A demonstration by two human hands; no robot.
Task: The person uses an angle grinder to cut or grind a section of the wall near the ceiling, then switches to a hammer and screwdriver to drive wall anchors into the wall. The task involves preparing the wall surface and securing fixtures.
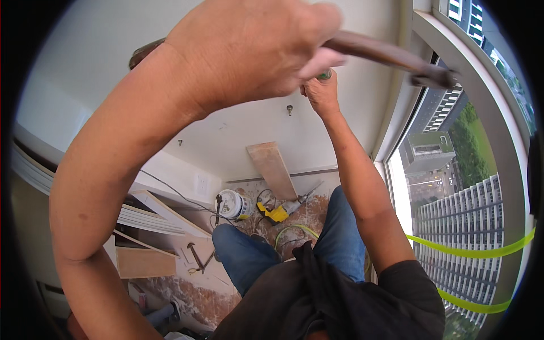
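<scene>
My left hand (255,51) is raised high and close, its fingers wrapped round the brown handle of a hammer (433,76). The hammer lies across the upper view, its slightly blurred head out to the right and its handle end showing left of my wrist. Beyond and below it, my right hand (323,96) is closed near the pale wall (243,130). It grips a thing whose green end (324,74) shows above the fist; the rest is hidden behind my left hand. A metal bolt (289,110) sticks out of the wall just below my hands.
A wooden board (273,170) leans by the wall. A yellow power tool (275,213) and a white bucket (231,203) stand near my knees. Another hammer (196,258) lies at the left, beside stacked panels (150,218). On the right are a window (453,187) and yellow-green straps (481,249).
</scene>
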